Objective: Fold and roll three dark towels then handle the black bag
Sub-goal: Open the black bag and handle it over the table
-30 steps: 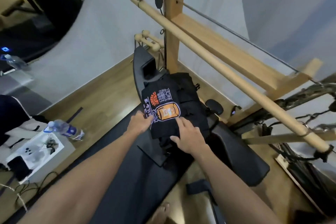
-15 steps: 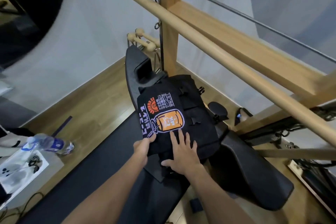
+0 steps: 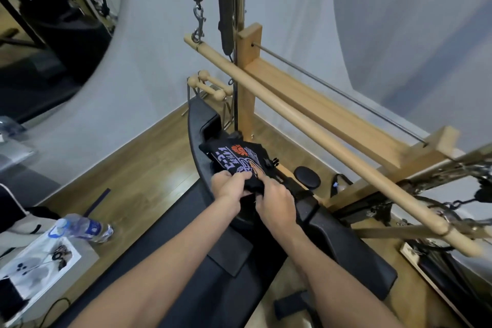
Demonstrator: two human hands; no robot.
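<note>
Head view | left hand (image 3: pixel 229 186) and right hand (image 3: pixel 277 201) both grip black bag (image 3: pixel 235 158) (printed side up)

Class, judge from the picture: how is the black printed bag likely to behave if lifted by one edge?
The black bag probably flops: its printed face already buckles where the left hand and right hand grip it. It looks thin, so likely light. As cloth, it seems unlikely to slip or roll.

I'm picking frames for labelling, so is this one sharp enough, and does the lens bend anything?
Head view: the wide lens bows the wall's edge and the wooden bar; the printed black bag, gripped by the left hand and right hand, is slightly soft, its lettering unreadable; lighting is even and dim, without hard glare; the water bottle at the left looks smeared.
</note>
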